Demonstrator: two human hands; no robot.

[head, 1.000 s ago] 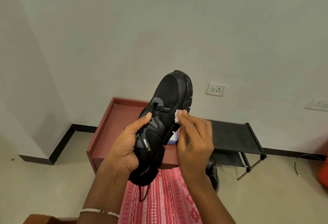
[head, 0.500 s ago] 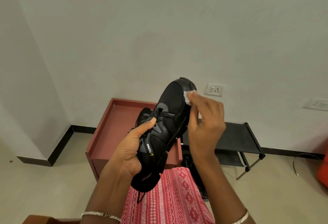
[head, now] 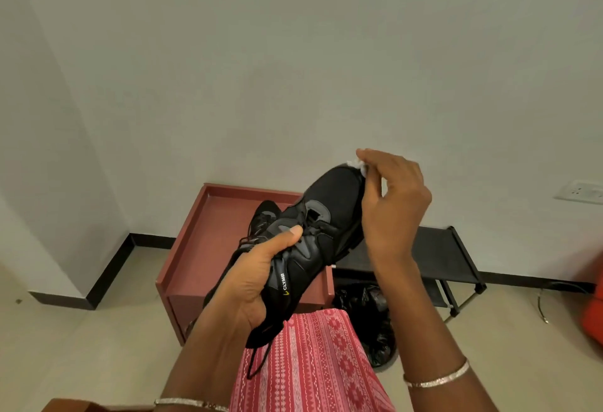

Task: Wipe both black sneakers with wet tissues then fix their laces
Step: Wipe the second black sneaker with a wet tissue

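The black sneaker (head: 313, 235) is held up in the air in front of the person, above a lap covered in red patterned cloth (head: 313, 366). Its long axis runs on a slant from lower left to upper right: the heel sits low by the left palm, and the toe points up and away toward the pale wall (head: 293, 52). The side panel with the small "CLYMB" lettering faces the camera, and one loose lace end (head: 257, 362) hangs down from the heel end over the cloth.

The left hand (head: 251, 281) has a closed grip on the sneaker's rear half, the thumb laid across the lacing area and the fingers wrapped out of sight behind. The right hand (head: 391, 202) pinches a small white wet tissue (head: 357, 163) between thumb and fingertips and holds it against the tip of the toe.

Behind the held shoe, a reddish-brown table (head: 195, 248) with a raised rim carries the second black sneaker (head: 261, 219), which lies inside the rim and is mostly hidden by the first; its direction cannot be told. To the right of the table, a crumpled black bag (head: 368, 307) lies on the floor, and a low black rack (head: 440, 255) stands against the wall. A thin bangle shows on each wrist.
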